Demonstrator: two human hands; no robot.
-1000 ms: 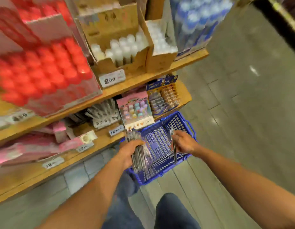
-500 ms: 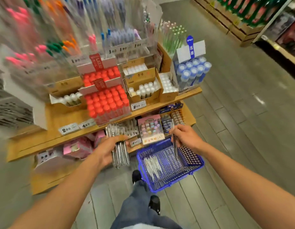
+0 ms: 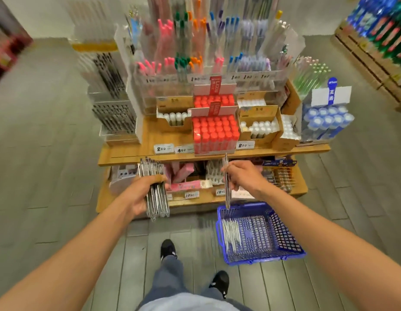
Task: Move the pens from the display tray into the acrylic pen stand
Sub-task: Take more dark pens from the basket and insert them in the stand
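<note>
Now, left hand point(image 3: 140, 194): grips a bundle of pens point(image 3: 155, 191).
Right hand point(image 3: 244, 178): pinches a single pen point(image 3: 227, 194), upright.
Blue basket point(image 3: 289, 239): on floor, more pens inside point(image 3: 231, 234).

Bright, even shop light with soft shadows only; motion blur smears the upper pen racks point(image 3: 195, 41) and frame edges, and wide-angle distortion bends the floor point(image 3: 49, 153).

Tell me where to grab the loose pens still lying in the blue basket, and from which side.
Take the loose pens across the middle of their barrels, coming straight down from above. They lie flat and roughly parallel against the near left wall of the blue basket, so the open top looks like the only free way in.
</note>
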